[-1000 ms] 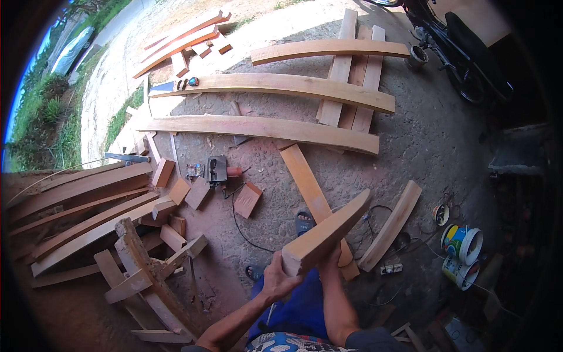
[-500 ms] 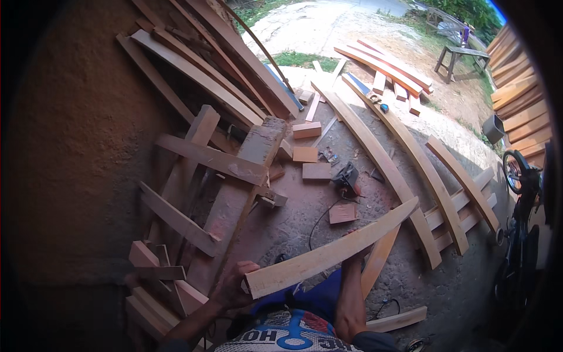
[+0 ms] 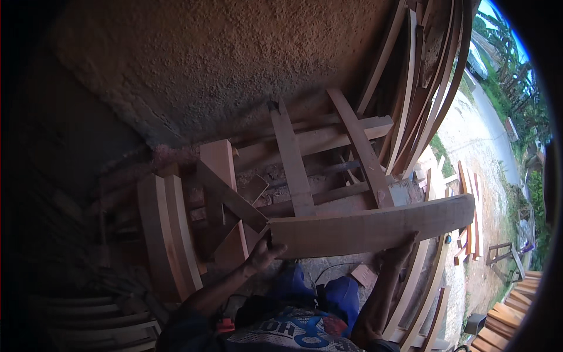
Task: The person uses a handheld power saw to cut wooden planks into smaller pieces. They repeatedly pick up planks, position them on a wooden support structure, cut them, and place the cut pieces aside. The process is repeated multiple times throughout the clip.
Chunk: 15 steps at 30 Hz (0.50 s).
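Observation:
A thick, slightly curved wooden plank (image 3: 363,230) spans across in front of me, held off the ground. My left hand (image 3: 265,256) grips its left end, with the fingers around the end's lower corner. Toward the other end, my right hand (image 3: 401,251) holds the plank from its near lower side; the fingers are partly hidden behind the wood. Just beyond the plank, two narrow boards, one straight (image 3: 292,164) and one curved (image 3: 359,146), lie across a long beam (image 3: 328,138) by the wall.
Thick curved pieces (image 3: 167,229) stand at left, near a crossed pair of boards (image 3: 226,193). Tall planks (image 3: 410,88) lean on the rough wall (image 3: 223,64). More curved planks (image 3: 431,317) lie at right, and a small bench (image 3: 509,258) stands outside.
My view has swung left toward the wall, and my body has turned with it. The curved plank has come along in both hands, now lying more level across my view.

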Available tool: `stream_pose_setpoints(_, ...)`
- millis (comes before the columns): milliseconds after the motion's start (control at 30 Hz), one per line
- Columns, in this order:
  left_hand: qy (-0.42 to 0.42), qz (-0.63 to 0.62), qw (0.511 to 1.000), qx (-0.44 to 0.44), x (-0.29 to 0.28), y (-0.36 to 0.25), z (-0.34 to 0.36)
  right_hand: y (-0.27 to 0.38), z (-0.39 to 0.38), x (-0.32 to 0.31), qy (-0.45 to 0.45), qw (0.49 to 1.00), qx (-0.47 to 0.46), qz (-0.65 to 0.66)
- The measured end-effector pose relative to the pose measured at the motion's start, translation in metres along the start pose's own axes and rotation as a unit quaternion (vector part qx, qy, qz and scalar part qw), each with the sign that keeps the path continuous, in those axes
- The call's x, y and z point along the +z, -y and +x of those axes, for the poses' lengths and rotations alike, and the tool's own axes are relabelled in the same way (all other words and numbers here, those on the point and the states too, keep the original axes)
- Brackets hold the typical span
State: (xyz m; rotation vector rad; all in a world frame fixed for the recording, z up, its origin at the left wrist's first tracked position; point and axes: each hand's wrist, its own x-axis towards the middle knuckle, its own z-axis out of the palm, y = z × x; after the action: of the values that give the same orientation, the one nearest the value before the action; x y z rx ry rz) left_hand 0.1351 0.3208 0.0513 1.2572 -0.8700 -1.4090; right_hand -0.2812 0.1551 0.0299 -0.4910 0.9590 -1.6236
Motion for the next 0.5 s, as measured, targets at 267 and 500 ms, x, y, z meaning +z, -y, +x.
stream_pose_setpoints(267,-0.165,-0.081,0.981,0.062,0.019,0.047,0.066,-0.018,0.104,0.1,0.049,0.989,0.094,-0.1)
stream_pose_setpoints(500,-0.314,0.047,0.944,0.092,0.016,0.05,0.138,-0.078,0.194,0.078,0.106,0.955,0.229,-0.154)
